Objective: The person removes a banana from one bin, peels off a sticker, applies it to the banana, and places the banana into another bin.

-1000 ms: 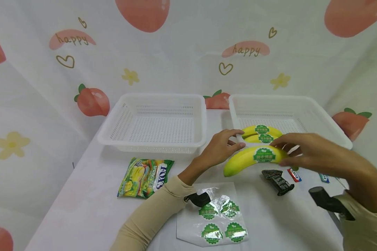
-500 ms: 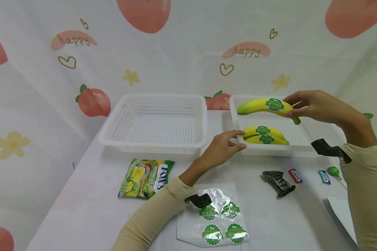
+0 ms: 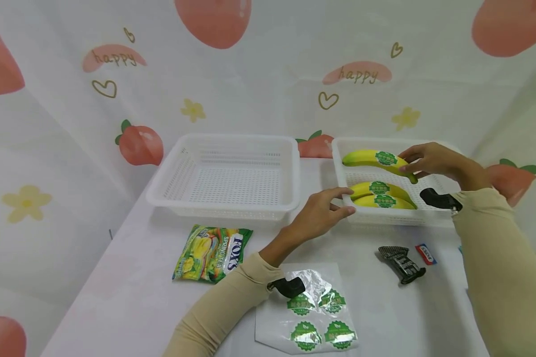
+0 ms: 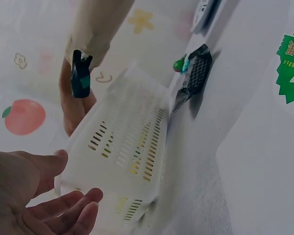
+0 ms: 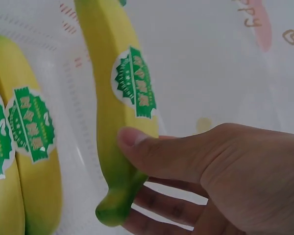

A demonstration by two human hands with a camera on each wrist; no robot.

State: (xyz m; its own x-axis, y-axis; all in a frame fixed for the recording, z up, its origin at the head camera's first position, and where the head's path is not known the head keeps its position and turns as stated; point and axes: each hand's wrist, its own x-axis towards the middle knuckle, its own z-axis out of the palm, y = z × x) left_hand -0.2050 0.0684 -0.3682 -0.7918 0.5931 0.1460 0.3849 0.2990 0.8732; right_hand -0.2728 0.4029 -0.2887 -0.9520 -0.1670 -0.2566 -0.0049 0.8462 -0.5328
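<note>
In the head view my right hand [image 3: 439,161] pinches a banana [image 3: 369,157] near its stem, inside the far part of the right white basket [image 3: 406,217]. The right wrist view shows the thumb across that banana [image 5: 115,88], which bears a green-and-white sticker. Two more stickered bananas [image 3: 379,195] lie side by side along the basket's front wall. At the basket's left front corner, my left hand [image 3: 319,215] holds the rim between thumb and fingers. The left wrist view has this hand [image 4: 44,196] at the slotted basket wall [image 4: 117,142].
A second white basket [image 3: 232,208] stands to the left. Nearer lie a green FOX'S candy bag [image 3: 212,254], a sheet of green stickers [image 3: 308,317], a black-wrapped snack [image 3: 402,264] and a small red-and-blue candy [image 3: 426,254]. My right sleeve covers part of the table's right side.
My right hand has carried the banana from in front of the right basket, up over its rim and down into its far part. The left hand stays at the basket's corner.
</note>
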